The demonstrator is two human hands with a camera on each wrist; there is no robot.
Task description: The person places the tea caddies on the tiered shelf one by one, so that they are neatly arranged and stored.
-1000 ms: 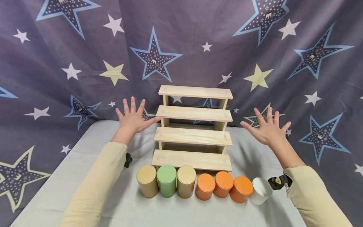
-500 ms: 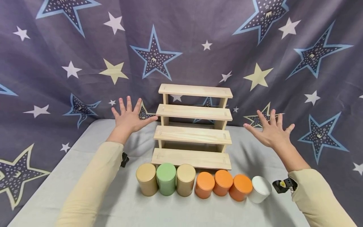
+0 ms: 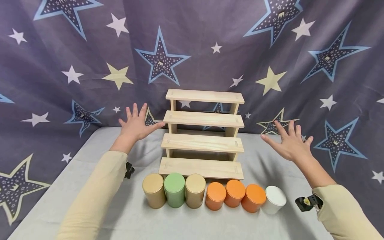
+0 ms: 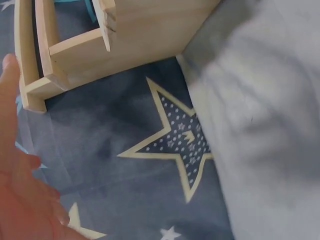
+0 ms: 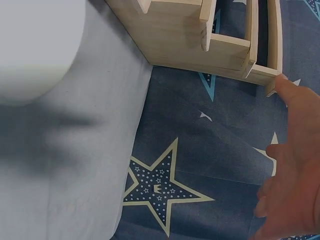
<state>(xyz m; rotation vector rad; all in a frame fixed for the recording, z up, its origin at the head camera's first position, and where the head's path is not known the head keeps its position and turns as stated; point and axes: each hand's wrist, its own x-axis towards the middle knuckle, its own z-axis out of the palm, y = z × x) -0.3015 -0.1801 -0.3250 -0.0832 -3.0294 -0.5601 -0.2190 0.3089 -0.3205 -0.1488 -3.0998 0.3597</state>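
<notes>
A light wooden four-tier step shelf (image 3: 202, 143) stands at the middle of the table. My left hand (image 3: 134, 126) is spread in the air left of it, thumb toward the shelf, holding nothing. On the other side my right hand (image 3: 291, 143) hovers with fingers splayed, also holding nothing. Before the shelf stands a row of lidded round tins: a gold tin (image 3: 154, 191), a green tin (image 3: 174, 190), a paler gold tin (image 3: 195, 191), an orange tin (image 3: 215, 196), a second orange tin (image 3: 235, 193), a third orange tin (image 3: 253, 198) and a white tin (image 3: 274, 200).
A pale grey cloth (image 3: 171, 225) covers the table. Behind it hangs a dark curtain (image 3: 198, 43) printed with stars. The white tin (image 5: 37, 45) looms close in the right wrist view.
My left hand has drifted slightly left, away from the shelf. The right hand has moved right and a little lower. The shelf and tins stay in place.
</notes>
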